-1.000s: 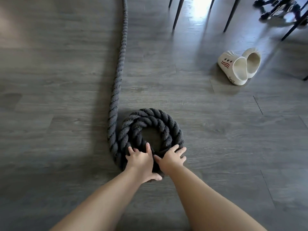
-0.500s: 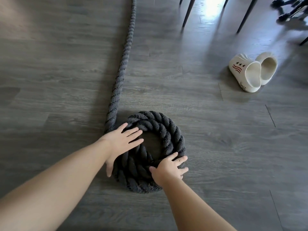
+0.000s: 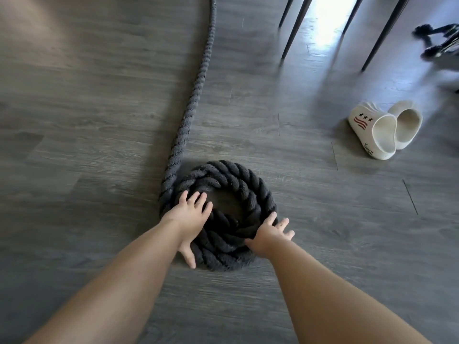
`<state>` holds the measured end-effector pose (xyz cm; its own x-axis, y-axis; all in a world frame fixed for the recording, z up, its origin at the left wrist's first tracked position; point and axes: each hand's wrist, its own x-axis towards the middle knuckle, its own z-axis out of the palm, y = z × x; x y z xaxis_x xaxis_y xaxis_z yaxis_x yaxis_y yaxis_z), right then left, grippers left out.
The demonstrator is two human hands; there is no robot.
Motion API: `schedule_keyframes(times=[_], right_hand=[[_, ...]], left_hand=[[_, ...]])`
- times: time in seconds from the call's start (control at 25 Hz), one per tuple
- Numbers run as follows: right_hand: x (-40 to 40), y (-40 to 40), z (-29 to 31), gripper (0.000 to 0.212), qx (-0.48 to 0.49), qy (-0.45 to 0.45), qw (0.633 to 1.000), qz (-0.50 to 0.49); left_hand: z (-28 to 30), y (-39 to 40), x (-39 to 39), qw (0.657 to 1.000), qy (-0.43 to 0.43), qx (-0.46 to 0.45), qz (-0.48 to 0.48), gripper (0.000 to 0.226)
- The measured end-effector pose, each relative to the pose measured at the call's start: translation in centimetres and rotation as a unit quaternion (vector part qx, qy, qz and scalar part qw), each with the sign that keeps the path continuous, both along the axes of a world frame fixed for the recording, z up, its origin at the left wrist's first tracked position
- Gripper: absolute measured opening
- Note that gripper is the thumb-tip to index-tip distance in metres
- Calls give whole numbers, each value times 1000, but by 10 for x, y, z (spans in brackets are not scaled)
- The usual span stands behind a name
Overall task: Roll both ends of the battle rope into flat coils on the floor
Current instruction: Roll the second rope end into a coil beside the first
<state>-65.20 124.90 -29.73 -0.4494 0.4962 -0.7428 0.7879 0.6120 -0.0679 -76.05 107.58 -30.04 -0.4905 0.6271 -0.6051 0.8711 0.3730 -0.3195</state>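
The coil (image 3: pixel 224 214) lies flat on the floor (image 3: pixel 87 145), its free rope (image 3: pixel 196 80) running off toward twelve o'clock from the coil's left edge. Hands rest on it: left (image 3: pixel 190 216) at nine o'clock, right (image 3: pixel 269 234) at four. Slippers (image 3: pixel 380 130) sit well apart at two o'clock, chair legs (image 3: pixel 295 28) behind them.

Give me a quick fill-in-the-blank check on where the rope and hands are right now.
1. The left hand lies flat on the ____ side of the rope coil.
2. The loose rope tail leaves the coil on its left side and runs toward the ____ edge of the view.
3. A pair of white ____ lies on the floor, right of the coil.
4. The right hand rests at the coil's near-____ edge.

Missing words: left; top; slippers; right
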Motion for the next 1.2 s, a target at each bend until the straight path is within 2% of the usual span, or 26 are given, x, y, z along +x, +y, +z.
schedule_keyframes(times=[0.16,0.28,0.44,0.6,0.8,1.04,1.2], right_hand=[[-44,8,13,115,-35,-33,997,-54],[-86,16,15,111,-29,-1,994,-103],[-137,41,-2,120,0,5,998,-56],[-150,57,-3,126,1,27,996,-85],[-156,71,2,122,-13,26,1000,-11],[-205,93,1,126,35,-11,993,111],[-233,111,-5,126,33,-12,985,172]], left_hand=[[-2,38,-3,988,-17,46,149,167],[-6,69,-11,969,-18,70,238,164],[-11,105,-24,952,1,76,298,160],[-6,118,-38,956,-28,49,287,155],[25,84,-62,958,-123,0,258,138],[28,57,-119,976,-55,-49,203,147],[11,56,-156,985,-21,-46,168,154]])
